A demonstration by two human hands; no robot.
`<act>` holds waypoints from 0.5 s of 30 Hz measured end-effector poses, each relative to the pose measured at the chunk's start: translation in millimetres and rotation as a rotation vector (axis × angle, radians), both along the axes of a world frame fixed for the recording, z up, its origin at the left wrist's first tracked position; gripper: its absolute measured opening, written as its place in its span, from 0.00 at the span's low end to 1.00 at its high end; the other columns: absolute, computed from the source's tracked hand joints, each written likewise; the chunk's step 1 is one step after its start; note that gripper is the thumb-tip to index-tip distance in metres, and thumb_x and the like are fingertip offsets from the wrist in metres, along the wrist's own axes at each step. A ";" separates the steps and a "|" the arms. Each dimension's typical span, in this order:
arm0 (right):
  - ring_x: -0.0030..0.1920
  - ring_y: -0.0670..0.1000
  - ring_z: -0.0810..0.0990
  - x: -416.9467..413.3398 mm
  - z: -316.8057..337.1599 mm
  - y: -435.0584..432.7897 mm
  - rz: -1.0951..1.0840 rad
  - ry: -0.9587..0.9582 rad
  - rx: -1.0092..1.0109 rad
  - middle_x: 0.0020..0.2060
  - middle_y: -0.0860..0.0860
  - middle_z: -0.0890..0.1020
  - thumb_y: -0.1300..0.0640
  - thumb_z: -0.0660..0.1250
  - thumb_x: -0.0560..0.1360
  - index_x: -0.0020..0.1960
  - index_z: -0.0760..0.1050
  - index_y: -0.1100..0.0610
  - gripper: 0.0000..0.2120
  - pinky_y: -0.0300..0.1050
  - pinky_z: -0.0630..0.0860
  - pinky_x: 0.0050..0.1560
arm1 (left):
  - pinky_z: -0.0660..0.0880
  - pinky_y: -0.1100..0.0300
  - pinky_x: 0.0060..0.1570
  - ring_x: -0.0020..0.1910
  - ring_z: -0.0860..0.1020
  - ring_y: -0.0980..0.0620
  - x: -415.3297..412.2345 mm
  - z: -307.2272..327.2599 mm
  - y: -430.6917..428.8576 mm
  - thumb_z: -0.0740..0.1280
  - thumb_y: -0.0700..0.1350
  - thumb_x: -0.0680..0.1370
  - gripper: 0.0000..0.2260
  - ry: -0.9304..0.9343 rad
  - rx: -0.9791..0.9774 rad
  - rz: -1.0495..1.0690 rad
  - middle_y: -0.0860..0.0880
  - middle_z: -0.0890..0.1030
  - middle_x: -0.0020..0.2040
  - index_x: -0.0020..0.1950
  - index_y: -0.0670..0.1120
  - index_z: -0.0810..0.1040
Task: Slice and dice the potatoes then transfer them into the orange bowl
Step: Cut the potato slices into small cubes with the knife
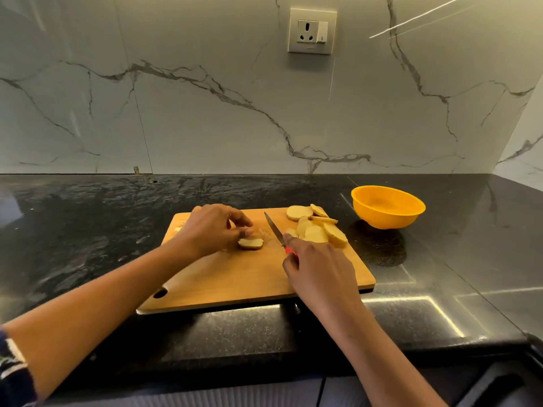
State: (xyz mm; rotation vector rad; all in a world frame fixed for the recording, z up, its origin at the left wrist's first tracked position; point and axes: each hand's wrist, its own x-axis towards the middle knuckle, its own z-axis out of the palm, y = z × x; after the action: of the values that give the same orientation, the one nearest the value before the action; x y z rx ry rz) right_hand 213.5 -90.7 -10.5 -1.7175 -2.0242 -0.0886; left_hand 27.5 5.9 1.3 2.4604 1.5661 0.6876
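Observation:
A wooden cutting board (235, 283) lies on the black counter. My left hand (213, 229) rests on the board, its fingertips touching a small stack of potato slices (250, 243). My right hand (316, 270) grips a red-handled knife (274, 230), blade pointing away and to the left, tip above the board. Several round potato slices (316, 227) are piled at the board's far right corner, just beyond my right hand. The orange bowl (388, 205) stands on the counter to the right of the board and looks to hold nothing.
The black stone counter (88, 218) runs back to a marble wall with a socket (312, 31). The counter's front edge lies just below the board. A small potato scrap (178, 229) lies at the board's left edge.

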 end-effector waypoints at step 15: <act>0.51 0.49 0.77 -2.0 4.4 -13.8 0.010 -0.025 -0.082 0.55 0.48 0.80 0.50 0.55 0.81 0.73 0.64 0.47 0.20 0.41 0.71 0.44 | 0.70 0.46 0.58 0.49 0.76 0.56 2.3 16.0 25.9 0.69 0.50 0.75 0.04 0.184 -0.213 -0.132 0.56 0.82 0.49 0.49 0.56 0.82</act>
State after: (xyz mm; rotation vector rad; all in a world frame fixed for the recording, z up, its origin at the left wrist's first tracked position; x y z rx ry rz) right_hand 211.5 -104.5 -6.1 -1.7636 -2.0804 -0.0243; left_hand 29.8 31.7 17.3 2.4948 1.4328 0.2646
